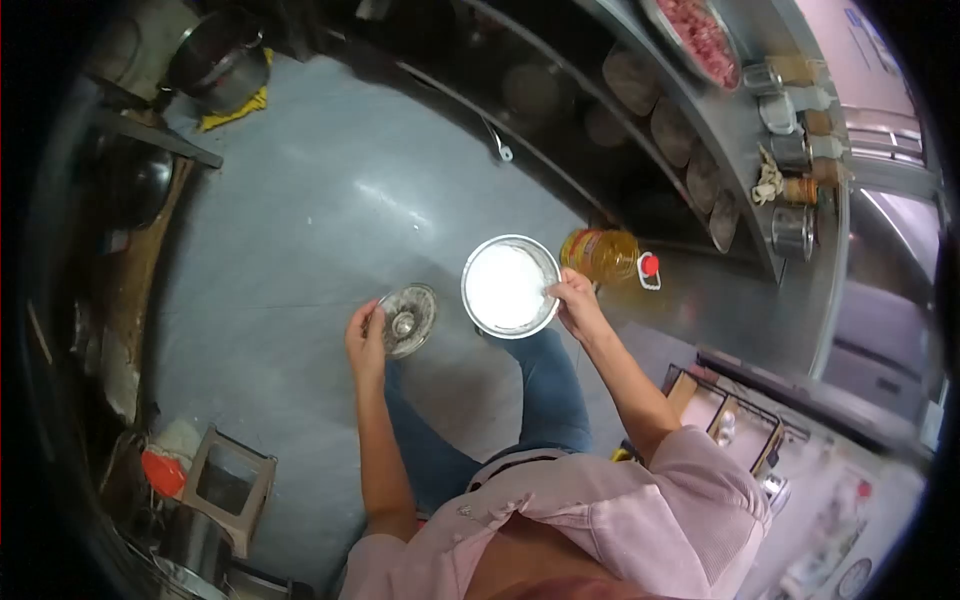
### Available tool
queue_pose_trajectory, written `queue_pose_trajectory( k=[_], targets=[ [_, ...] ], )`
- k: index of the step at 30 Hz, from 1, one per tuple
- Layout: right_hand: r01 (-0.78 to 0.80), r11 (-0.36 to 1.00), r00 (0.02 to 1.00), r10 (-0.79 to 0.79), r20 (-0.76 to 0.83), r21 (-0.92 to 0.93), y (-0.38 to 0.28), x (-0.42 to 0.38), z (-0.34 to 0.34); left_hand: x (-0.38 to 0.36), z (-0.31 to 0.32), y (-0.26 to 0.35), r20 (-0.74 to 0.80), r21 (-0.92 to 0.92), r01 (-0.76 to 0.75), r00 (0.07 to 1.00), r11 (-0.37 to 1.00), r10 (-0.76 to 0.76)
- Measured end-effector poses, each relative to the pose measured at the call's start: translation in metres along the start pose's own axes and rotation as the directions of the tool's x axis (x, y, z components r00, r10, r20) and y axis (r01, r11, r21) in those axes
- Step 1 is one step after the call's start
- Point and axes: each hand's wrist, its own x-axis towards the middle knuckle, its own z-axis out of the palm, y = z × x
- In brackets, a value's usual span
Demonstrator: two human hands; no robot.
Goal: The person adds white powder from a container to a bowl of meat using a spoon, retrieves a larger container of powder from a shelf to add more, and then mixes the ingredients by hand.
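My left hand (366, 335) pinches the edge of a round metal lid (420, 315) with a knob in its middle. The lid is tilted and held apart from the pot, over the floor near my left knee. In my right hand (577, 300), thumb over the rim, is a round metal pot (512, 240). Bright white contents (500, 287) show inside it; their texture is washed out by glare. Just beyond my right hand, a large bottle of yellow oil (605, 255) with a red cap stands by the counter.
A steel counter (715, 130) with shelves below runs along the right, bearing a tray of raw meat (700, 35) and several metal canisters (790, 232). A gas stove (735, 420) is at lower right. A large pot (220, 65) sits on yellow cloth at upper left; a stool (262, 480) stands lower left.
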Motion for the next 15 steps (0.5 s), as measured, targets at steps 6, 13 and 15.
queue_pose_trajectory(
  k=[6,13,15],
  targets=[
    [-0.132,0.989,0.991,0.13,0.024,0.06,0.07,0.053,0.043,0.046,-0.053,-0.097,-0.109,-0.05,0.183,0.976,0.982,-0.188],
    [-0.184,0.983,0.978,0.18,0.108,0.028,0.115,0.085,0.058,0.079,-0.06,-0.161,-0.12,-0.301,0.261,0.944,0.917,-0.308],
    [-0.192,0.981,0.975,0.187,0.124,0.037,0.125,0.09,0.055,0.083,-0.053,-0.167,-0.071,-0.274,0.269,0.952,0.923,-0.299]
  ],
)
